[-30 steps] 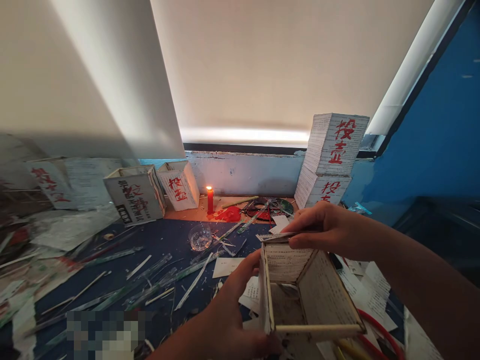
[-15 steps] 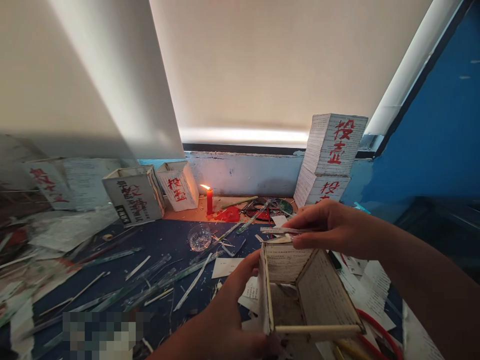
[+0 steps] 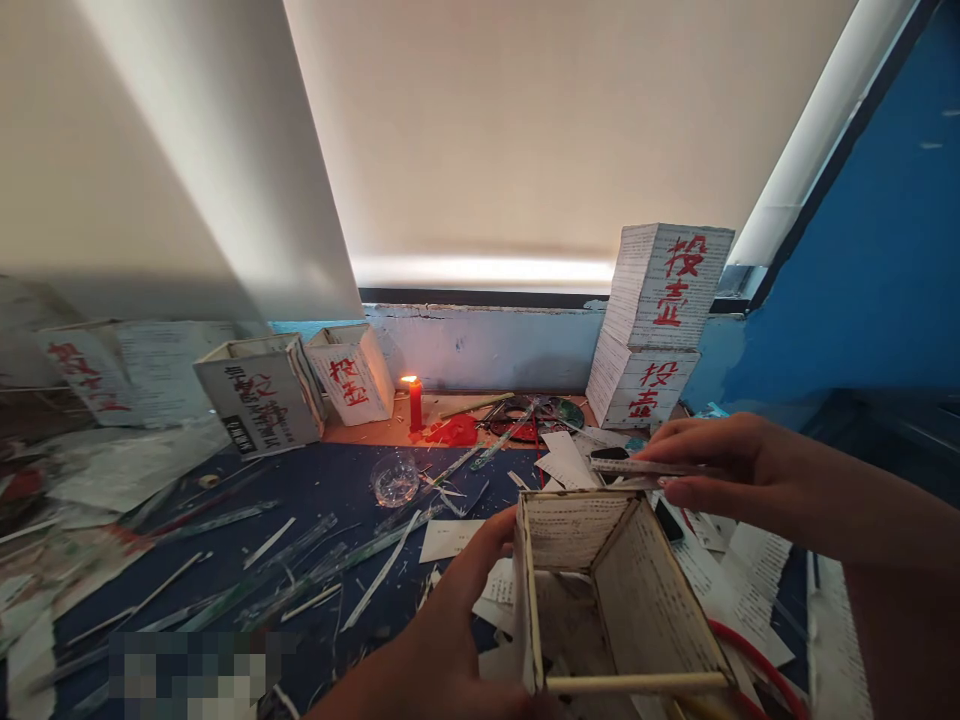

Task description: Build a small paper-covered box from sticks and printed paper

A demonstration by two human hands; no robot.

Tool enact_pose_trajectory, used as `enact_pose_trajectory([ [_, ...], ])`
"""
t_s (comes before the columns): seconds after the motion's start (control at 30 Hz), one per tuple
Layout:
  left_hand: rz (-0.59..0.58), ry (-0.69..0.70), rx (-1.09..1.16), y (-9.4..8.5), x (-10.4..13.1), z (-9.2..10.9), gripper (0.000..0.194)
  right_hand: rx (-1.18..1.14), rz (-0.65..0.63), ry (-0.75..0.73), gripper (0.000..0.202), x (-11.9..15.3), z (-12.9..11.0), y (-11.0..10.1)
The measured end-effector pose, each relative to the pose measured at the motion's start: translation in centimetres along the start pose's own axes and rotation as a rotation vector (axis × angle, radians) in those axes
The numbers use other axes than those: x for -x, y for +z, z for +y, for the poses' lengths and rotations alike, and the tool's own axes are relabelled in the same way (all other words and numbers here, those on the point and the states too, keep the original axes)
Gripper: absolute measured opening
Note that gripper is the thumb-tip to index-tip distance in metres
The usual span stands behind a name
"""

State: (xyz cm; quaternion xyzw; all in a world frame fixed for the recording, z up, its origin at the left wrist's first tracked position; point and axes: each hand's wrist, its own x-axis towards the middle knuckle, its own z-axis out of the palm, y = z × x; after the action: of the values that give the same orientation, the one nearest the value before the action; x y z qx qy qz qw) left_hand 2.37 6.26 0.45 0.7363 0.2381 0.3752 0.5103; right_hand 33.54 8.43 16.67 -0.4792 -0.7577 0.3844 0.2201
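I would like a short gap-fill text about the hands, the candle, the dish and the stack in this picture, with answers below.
1. The left hand grips the open box; the other hand, the ____ one, pinches a flat strip.
2. The candle is ____ in colour.
3. The stack of boxes shows ____ levels.
4. The clear round dish rests on a dark ____ surface.

Missing words: right; red; two; blue.

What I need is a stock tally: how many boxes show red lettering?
5: the far-left box, the grey box and the smaller white box left of the candle, plus the upper box and lower box stacked at right. The held box shows none; others may be hidden.
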Motion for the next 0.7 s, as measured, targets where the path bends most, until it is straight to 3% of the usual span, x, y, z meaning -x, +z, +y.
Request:
enact_pose_trajectory([
  [0.1, 0.000, 0.039, -0.044, -0.3, 0.1, -0.6, 0.118, -0.072, -0.076, 0.073, 0.032, 0.4, -0.3, 0.3],
  [0.23, -0.013, 0.083, -0.043, -0.4, 0.2, -0.8, 0.117, -0.102, -0.099, 0.039, 0.036, 0.2, 1.3, 0.4],
  [0.37, -0.013, 0.049, -0.007, -0.2, 0.2, -0.5, 0.120, -0.053, -0.074, -0.002, 0.035, -0.8, 2.3, 0.8],
  [0.7, -0.007, 0.026, 0.025, -0.3, -0.1, 0.0, 0.113, -0.135, -0.011, -0.004, 0.037, -1.7, 1.6, 2.0],
])
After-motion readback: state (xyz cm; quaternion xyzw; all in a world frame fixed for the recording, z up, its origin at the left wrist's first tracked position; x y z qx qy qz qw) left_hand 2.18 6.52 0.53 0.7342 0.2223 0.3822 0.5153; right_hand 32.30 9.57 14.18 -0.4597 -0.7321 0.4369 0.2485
